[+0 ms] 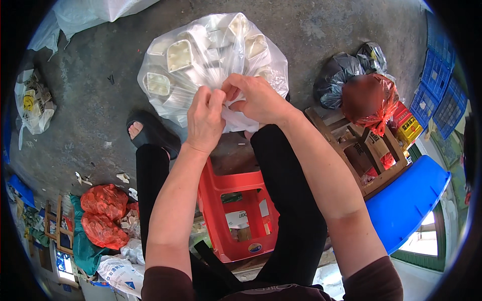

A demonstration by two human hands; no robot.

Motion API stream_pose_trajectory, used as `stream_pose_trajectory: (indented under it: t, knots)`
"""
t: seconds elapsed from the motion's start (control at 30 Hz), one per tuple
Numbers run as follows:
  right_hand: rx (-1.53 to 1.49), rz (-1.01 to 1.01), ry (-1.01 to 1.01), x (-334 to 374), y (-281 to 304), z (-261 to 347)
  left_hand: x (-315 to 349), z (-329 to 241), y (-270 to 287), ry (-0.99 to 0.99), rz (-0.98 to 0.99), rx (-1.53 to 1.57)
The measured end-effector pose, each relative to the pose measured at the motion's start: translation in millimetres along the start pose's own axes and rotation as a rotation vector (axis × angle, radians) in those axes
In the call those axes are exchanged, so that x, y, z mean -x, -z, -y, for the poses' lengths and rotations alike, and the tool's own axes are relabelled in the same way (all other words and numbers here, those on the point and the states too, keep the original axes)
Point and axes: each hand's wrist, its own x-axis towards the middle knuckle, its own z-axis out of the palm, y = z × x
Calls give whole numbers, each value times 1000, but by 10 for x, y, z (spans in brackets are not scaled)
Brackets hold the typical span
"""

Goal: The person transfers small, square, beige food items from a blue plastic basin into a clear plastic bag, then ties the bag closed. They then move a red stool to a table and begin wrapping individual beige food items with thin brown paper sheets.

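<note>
A large clear plastic bag (pixel 221 55) full of pale, hollow plastic pieces stands on the floor between my feet. Its gathered neck is pinched by both of my hands at the near side. My left hand (pixel 206 118) has its fingers curled on the plastic, with the thumb and forefinger close together. Beside it my right hand (pixel 261 100) bends over the neck, its thumb and fingers also closed on the film. The two hands nearly touch. Exactly how the plastic is folded or twisted between the fingertips is hidden.
A red plastic stool (pixel 241 183) is between my legs. To the right are black bags (pixel 339 80), a red bag (pixel 369 100), a wooden frame (pixel 346 150) and a blue tub (pixel 406 205). Red bags (pixel 105 215) lie at left, and another clear bag (pixel 35 103) farther out.
</note>
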Motion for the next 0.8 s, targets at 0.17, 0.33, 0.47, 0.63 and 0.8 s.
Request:
stream_pose_trajectory:
  t: [0.17, 0.33, 0.47, 0.63, 0.8]
  knots:
    - [-96, -8, -85, -46, -8, -32, -55, 69, -69, -8, -61, 14]
    - [83, 99, 10, -100, -42, -101, -45, 44, -91, 62, -162, 127]
    - [172, 28, 156, -55, -70, -150, 57, 48, -66, 193, -108, 191]
    - [580, 3, 240, 24, -78, -60, 162, 27, 4, 66, -23, 142]
    - [965, 19, 318, 29, -10, -18, 362, -107, 37, 152, 65, -56]
